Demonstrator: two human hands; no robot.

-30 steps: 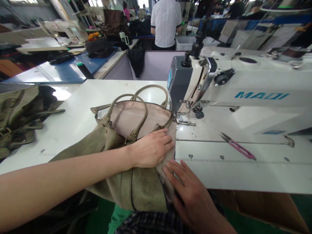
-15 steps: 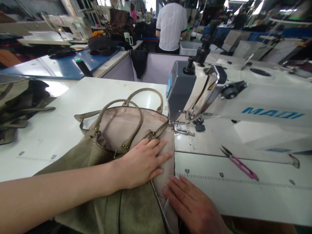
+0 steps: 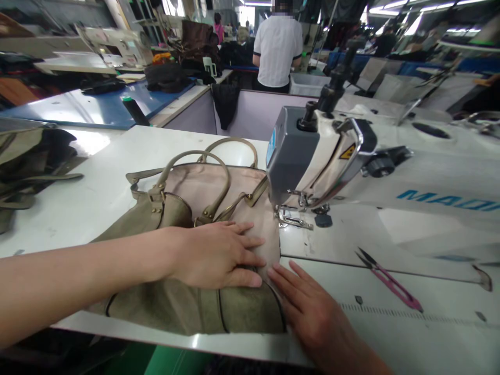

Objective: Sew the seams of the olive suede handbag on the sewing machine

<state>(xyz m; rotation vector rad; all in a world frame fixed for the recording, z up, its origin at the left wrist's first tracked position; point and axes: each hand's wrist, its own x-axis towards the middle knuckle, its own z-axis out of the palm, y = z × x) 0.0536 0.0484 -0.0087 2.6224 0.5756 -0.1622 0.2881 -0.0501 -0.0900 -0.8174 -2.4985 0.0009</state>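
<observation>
An olive-green handbag (image 3: 175, 307) lies on the white table, its pinkish-beige lining (image 3: 250, 234) spread out toward the sewing machine (image 3: 297, 156). The lining's right edge runs to the presser foot (image 3: 279, 211). My left hand (image 3: 219, 252) rests on the bag and lining with its fingers spread. Just right of it, my right hand (image 3: 308, 302) lies flat with fingers extended, the tips at the lining's edge. Two looped handles (image 3: 224, 192) stand up from the bag. The needle's contact with the cloth is too small to make out.
Pink-handled thread snips (image 3: 390, 281) lie right of my right hand. More olive bag pieces (image 3: 31, 177) are piled at the left. A dark thread cone (image 3: 135, 110) stands by the blue table (image 3: 113, 107). A person in a white shirt (image 3: 277, 49) is at the back.
The bag has moved away from me along the machine, and its lower edge now shows on the table. Both hands have moved with it, and the view has shifted slightly.
</observation>
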